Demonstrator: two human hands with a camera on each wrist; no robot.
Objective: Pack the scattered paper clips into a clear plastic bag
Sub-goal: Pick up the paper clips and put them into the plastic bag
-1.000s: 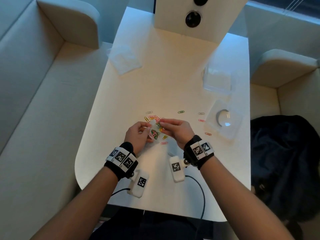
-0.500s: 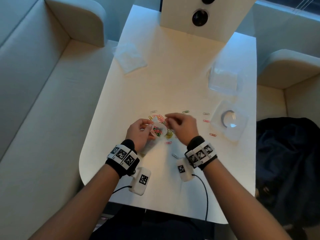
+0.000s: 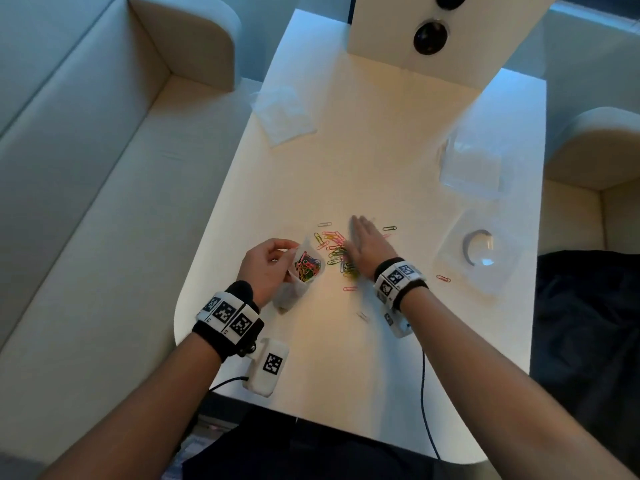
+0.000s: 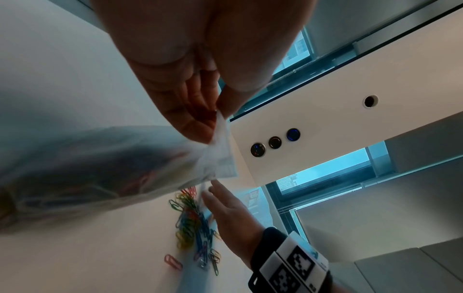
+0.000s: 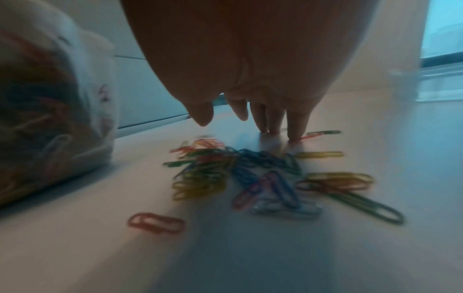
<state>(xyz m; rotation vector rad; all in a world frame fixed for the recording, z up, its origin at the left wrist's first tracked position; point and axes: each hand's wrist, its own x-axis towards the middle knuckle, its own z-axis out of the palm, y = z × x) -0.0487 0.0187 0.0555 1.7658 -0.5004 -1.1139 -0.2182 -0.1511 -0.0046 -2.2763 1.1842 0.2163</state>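
Note:
My left hand [image 3: 266, 268] pinches the rim of a clear plastic bag [image 3: 302, 271] that stands open on the white table [image 3: 381, 161], with several coloured paper clips inside. The pinch on the bag's corner [image 4: 220, 154] shows in the left wrist view. A loose heap of coloured paper clips [image 3: 337, 251] lies just right of the bag. My right hand [image 3: 369, 239] is flat with straight fingers over the heap's right side; its fingertips [image 5: 295, 130] touch the table beyond the clips [image 5: 250, 174]. Single clips lie apart, one green [image 3: 389, 228] and one red [image 3: 443, 278].
A clear lid or tray with a ring [image 3: 479, 251] and a clear plastic box [image 3: 472, 168] sit at the table's right. A spare clear bag [image 3: 285, 110] lies far left. A white panel with buttons [image 3: 429, 36] stands at the back. Sofas flank the table.
My right hand left the bag's mouth, moved right and forward, and spread flat over the loose clips. The left hand still holds the bag, now showing its open mouth.

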